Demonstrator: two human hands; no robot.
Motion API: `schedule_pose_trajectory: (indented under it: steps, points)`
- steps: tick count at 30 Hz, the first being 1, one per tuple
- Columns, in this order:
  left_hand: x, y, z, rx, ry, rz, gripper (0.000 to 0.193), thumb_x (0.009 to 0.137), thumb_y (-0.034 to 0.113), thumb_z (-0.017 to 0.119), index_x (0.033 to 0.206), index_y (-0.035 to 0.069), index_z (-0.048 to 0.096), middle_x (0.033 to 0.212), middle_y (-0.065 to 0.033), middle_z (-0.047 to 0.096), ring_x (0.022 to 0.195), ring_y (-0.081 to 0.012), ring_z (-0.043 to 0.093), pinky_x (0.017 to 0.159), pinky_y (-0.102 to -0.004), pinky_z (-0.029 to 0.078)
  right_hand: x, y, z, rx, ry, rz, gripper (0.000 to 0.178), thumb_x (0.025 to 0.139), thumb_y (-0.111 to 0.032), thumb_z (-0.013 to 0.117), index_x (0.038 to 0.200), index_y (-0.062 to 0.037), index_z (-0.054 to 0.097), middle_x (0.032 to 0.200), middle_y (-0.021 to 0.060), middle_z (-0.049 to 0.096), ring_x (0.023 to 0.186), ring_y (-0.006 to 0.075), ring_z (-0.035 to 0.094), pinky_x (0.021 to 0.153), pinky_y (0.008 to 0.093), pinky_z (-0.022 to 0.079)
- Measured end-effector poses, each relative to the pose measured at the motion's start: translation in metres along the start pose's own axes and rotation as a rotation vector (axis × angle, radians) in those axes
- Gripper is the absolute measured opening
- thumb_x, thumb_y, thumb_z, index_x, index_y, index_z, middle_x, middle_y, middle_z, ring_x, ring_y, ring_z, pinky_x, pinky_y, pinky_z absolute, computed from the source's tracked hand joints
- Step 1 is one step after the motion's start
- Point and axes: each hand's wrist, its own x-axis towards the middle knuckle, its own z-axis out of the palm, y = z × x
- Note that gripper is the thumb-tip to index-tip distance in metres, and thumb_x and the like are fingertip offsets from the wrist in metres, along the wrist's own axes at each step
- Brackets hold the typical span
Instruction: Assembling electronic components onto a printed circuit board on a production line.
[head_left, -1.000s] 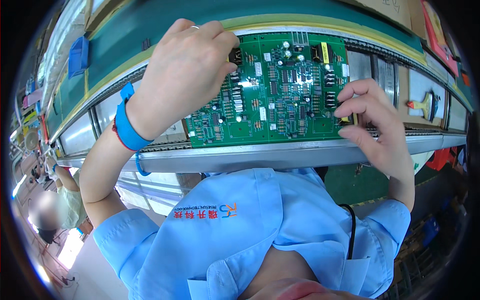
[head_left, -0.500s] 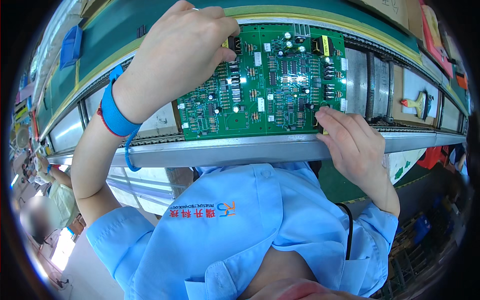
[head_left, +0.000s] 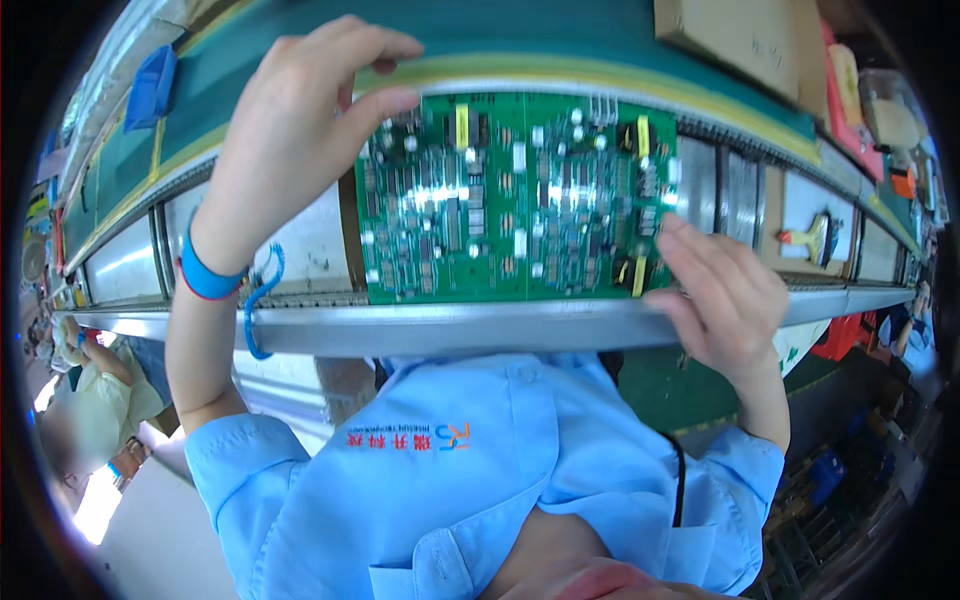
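A green circuit board panel (head_left: 525,200), crowded with small components, lies across the rails in front of me. My left hand (head_left: 315,100) is over its far left corner, thumb and fingers apart and holding nothing. A black-and-yellow transformer (head_left: 463,127) stands just right of those fingers, and another transformer (head_left: 637,136) is at the far right. My right hand (head_left: 725,290) is open beside the panel's near right corner. Close to its fingertips sits a third transformer (head_left: 634,273). A blue wrist strap (head_left: 208,270) with a coiled cord is on my left wrist.
Metal rails (head_left: 470,328) with chains run left to right along the panel. Beyond them lies a green mat (head_left: 540,40) with a blue bin (head_left: 150,88) and a cardboard box (head_left: 735,35). A brush (head_left: 815,238) lies to the right. Another person (head_left: 110,400) is at the far left.
My left hand has come off the far left transformer and moved left. My right hand has let go of the near right transformer and drawn slightly right. The whole view has shifted a little.
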Motion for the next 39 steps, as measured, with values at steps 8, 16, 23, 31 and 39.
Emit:
schedule_pose_trajectory:
  steps: [8, 16, 23, 31, 39]
  points:
    - [-0.026, -0.023, -0.009, -0.149, 0.174, -0.218, 0.022, 0.083, 0.011, 0.07, 0.105, 0.007, 0.067, 0.085, -0.0047, 0.062, 0.065, -0.019, 0.056, 0.08, -0.0322, 0.041, 0.164, 0.111, -0.001, 0.059, 0.32, 0.095, 0.038, 0.088, -0.006, 0.065, 0.126, -0.0053, 0.059, 0.119, 0.0121, 0.064, 0.088, 0.0201, 0.065, 0.07, 0.0292, 0.052]
    - [-0.047, -0.059, 0.021, -0.144, 0.41, -0.195, 0.021, 0.081, 0.02, 0.069, 0.099, 0.008, 0.068, 0.089, -0.0103, 0.065, 0.089, -0.0285, 0.063, 0.083, -0.0429, 0.045, 0.355, 0.338, 0.094, -0.157, 0.244, 0.101, 0.049, 0.097, -0.017, 0.044, 0.143, -0.0004, 0.044, 0.142, 0.0199, 0.05, 0.135, 0.0312, 0.044, 0.114, 0.0383, 0.031]
    - [-0.057, -0.063, 0.04, 0.016, 0.349, -0.252, 0.018, 0.083, 0.026, 0.069, 0.094, 0.011, 0.07, 0.088, -0.0065, 0.064, 0.081, -0.0229, 0.063, 0.089, -0.0382, 0.038, 0.454, 0.4, 0.138, -0.512, -0.086, 0.277, 0.048, 0.098, -0.018, 0.04, 0.141, 0.0035, 0.041, 0.141, 0.0261, 0.048, 0.13, 0.0408, 0.045, 0.11, 0.0459, 0.037]
    - [-0.053, -0.054, 0.028, -0.026, 0.339, -0.182, 0.016, 0.083, 0.022, 0.07, 0.093, 0.009, 0.068, 0.086, -0.0082, 0.061, 0.079, -0.0247, 0.063, 0.095, -0.0404, 0.037, 0.452, 0.406, 0.125, -0.588, 0.184, 0.247, 0.033, 0.097, -0.007, 0.036, 0.125, 0.0012, 0.051, 0.123, 0.0264, 0.052, 0.113, 0.0413, 0.055, 0.092, 0.0443, 0.048]
    - [-0.049, -0.066, 0.028, -0.014, 0.293, -0.219, 0.016, 0.083, 0.022, 0.07, 0.092, 0.009, 0.067, 0.084, -0.0079, 0.059, 0.079, -0.0251, 0.062, 0.096, -0.0406, 0.036, 0.434, 0.417, 0.125, -0.513, 0.478, 0.213, 0.031, 0.098, -0.01, 0.042, 0.127, -0.0026, 0.05, 0.123, 0.025, 0.053, 0.111, 0.0418, 0.057, 0.09, 0.045, 0.049]
